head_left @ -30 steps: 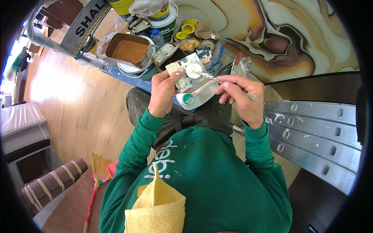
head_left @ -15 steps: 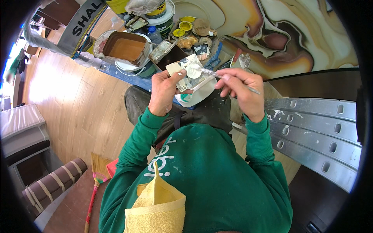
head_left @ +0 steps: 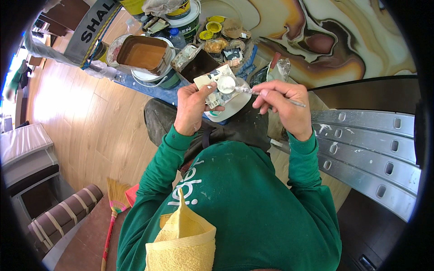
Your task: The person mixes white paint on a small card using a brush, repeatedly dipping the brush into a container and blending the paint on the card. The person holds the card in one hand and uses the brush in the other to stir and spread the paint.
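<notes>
My left hand grips a small paint-smeared card, thumb on top and fingers beneath. On that card sits a round white cup or lid, with white smears around it. In my right hand is a slim paintbrush, pinched between thumb and fingers. Its tip, coated in white, lies close to the round cup's right edge; I cannot tell whether they touch. Under the card, above my knees, is a white lid-like piece, partly hidden by my left hand and the card.
Ahead stand a brown-filled tub, a dark box, a lidded bucket and several small yellow pots. A metal ladder lies right, below a marbled panel. A broom lies lower left.
My right hand has shifted slightly right, and the brush tip has moved down and away from the round cup's middle. More of the cup shows. My left hand stays nearly still.
</notes>
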`<state>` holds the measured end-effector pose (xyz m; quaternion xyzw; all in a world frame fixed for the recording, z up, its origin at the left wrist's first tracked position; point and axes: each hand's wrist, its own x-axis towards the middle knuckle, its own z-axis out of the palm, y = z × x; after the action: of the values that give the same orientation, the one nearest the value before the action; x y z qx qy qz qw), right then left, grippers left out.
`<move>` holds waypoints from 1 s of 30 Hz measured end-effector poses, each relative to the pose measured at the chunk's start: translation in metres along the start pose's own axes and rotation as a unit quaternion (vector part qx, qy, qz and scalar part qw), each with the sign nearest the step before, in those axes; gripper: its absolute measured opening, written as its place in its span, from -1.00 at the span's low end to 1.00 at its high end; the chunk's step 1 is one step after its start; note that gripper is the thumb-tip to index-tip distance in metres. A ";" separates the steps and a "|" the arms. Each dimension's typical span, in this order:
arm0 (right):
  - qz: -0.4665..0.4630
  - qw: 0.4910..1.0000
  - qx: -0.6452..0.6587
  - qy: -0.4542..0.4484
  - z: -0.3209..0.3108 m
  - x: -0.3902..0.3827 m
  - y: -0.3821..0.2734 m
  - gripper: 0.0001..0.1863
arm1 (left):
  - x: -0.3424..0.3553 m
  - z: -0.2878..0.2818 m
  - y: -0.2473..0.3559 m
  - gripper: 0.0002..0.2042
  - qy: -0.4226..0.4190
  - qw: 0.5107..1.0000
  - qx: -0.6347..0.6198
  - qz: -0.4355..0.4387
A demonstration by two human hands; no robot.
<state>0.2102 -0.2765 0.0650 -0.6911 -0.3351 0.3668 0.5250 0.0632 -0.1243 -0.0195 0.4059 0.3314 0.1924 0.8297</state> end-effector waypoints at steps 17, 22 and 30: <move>-0.023 0.999 -0.026 0.027 0.003 -0.008 0.000 -0.78 | -0.004 0.002 -0.009 -0.74 0.017 1.000 -0.004 -0.015; 0.005 0.999 -0.050 -0.010 0.003 -0.010 -0.001 -0.78 | -0.005 0.001 -0.010 -0.74 0.030 0.999 0.004 -0.019; -0.006 0.999 -0.051 0.002 0.004 -0.010 0.001 -0.78 | -0.006 0.003 -0.010 -0.75 0.034 0.999 -0.002 -0.014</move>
<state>0.2014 -0.2833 0.0652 -0.7156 -0.3569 0.3446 0.4918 0.0615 -0.1352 -0.0245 0.3929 0.3649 0.1953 0.8212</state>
